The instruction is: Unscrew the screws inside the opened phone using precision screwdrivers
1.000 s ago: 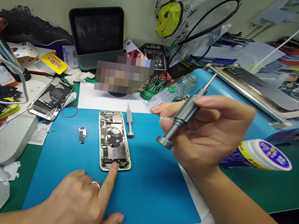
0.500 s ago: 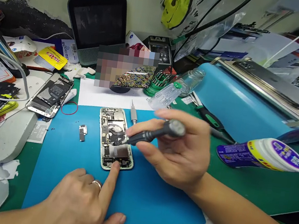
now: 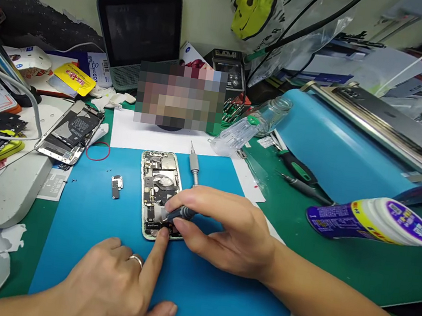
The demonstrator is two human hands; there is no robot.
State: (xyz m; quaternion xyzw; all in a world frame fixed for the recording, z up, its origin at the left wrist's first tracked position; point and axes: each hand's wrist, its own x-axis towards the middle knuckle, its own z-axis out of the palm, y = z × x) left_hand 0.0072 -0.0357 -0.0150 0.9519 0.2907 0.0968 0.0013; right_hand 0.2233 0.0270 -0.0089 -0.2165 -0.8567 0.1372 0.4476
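Note:
An opened phone point(image 3: 168, 165) lies on the blue mat point(image 3: 77, 244), its inner parts showing. My left hand point(image 3: 116, 275), with a ring on one finger, rests its outstretched index fingertip on the phone's lower end; the other fingers are curled and the thumb is apart. Pinched in my right hand point(image 3: 230, 229) is a dark-handled screwdriver point(image 3: 183, 212), its tip down at the lower part of the phone. The exact point of contact is too small to tell. Left of the phone lies a small metal-and-black part point(image 3: 116, 186). A grey screwdriver point(image 3: 193, 162) lies just beyond my right hand.
A second opened phone point(image 3: 71, 130) sits at the left beside a red rubber band point(image 3: 98, 151). A purple-and-white canister point(image 3: 371, 219) leans at the right, before a blue machine point(image 3: 339, 139). A screen point(image 3: 139, 27) stands at the back, near a clear bottle point(image 3: 233, 135).
My right hand has come down and left, lowering the screwdriver from above the phone to its lower part. My left hand's fingertip stays on the phone.

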